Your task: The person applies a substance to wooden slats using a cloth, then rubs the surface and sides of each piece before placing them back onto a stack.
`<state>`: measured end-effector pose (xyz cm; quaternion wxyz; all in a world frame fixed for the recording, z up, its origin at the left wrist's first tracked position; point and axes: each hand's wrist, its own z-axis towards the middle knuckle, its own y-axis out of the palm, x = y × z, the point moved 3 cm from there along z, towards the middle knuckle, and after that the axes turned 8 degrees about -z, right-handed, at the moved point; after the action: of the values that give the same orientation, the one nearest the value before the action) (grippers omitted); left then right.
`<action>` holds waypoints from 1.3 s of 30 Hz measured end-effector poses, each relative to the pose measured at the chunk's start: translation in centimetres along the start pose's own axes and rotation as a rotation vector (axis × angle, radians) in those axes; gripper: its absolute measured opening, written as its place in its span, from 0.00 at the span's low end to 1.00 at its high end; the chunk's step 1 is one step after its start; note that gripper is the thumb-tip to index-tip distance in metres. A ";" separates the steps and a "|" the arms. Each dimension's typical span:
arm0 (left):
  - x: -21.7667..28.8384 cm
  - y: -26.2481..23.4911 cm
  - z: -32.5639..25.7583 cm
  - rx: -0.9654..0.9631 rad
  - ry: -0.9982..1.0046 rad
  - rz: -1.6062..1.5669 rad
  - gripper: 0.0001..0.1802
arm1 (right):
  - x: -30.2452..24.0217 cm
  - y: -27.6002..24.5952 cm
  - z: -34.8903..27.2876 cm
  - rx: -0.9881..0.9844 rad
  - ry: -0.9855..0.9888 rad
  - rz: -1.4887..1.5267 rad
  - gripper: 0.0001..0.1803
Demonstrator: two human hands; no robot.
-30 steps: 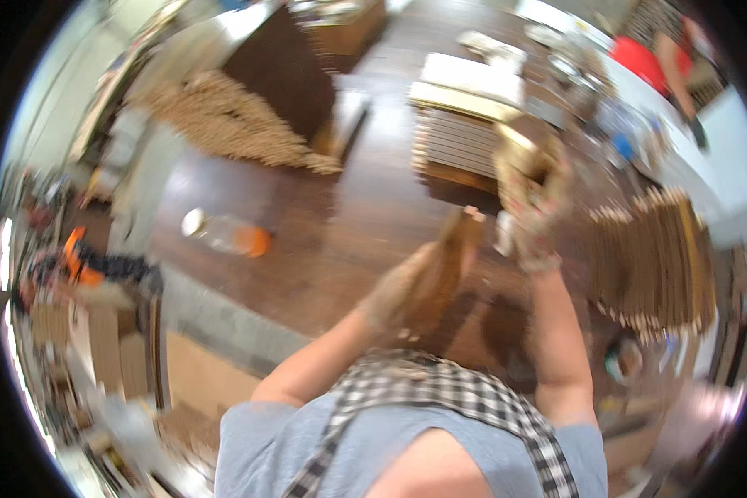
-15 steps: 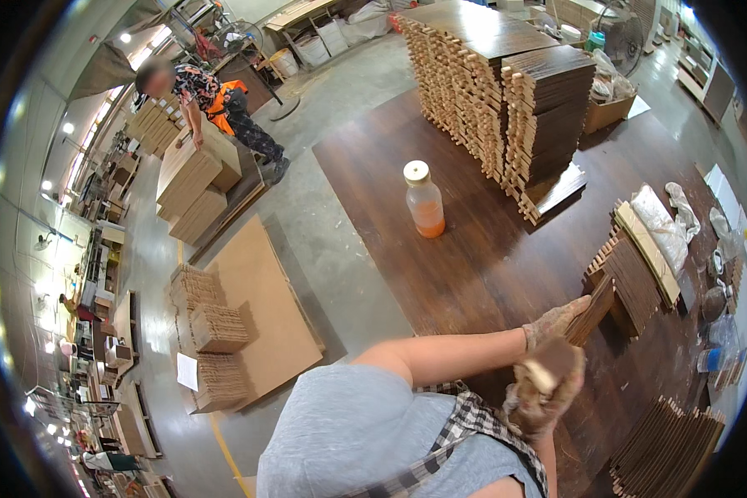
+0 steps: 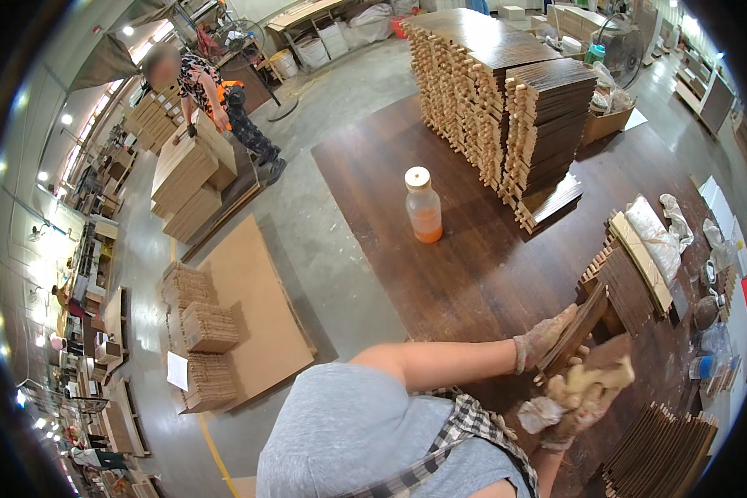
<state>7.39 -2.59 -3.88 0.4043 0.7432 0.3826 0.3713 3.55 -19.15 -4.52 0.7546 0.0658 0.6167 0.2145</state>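
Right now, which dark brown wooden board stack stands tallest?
The far, pale-edged double stack, towering above the low stack near the gloved left hand and the lower-right row.

Grey floor (image 3: 319, 216), yellow line (image 3: 214, 452)

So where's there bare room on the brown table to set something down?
Between the bottle, the tall board stack and the left hand, the brown table is bare; a narrower strip lies free between bottle and table's left edge. Crowded: the right side, with short stack, white bundle and row of boards.
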 end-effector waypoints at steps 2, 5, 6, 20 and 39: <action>-0.1 -1.9 0.9 -0.097 0.106 -0.048 0.26 | -0.3 -2.9 1.5 -0.005 0.011 0.164 0.33; 1.4 -0.5 -1.5 -0.108 0.139 -0.014 0.25 | -3.2 -1.7 1.0 0.156 -0.121 -0.229 0.36; 1.9 -0.7 -1.7 -0.141 0.098 0.032 0.25 | -3.1 -2.3 0.3 0.151 -0.082 -0.189 0.38; 1.6 -1.1 -1.4 -0.315 0.003 -0.128 0.35 | -1.4 -7.3 -1.2 0.146 -0.127 -0.467 0.31; 6.3 0.1 -5.0 -0.231 0.143 -0.172 0.39 | -8.7 1.8 1.1 -0.070 0.078 -0.816 0.27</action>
<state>5.82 4.45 -0.31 0.4888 0.6280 0.4274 0.4289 2.91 -20.85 4.22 0.7555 -0.2181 0.6126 -0.0793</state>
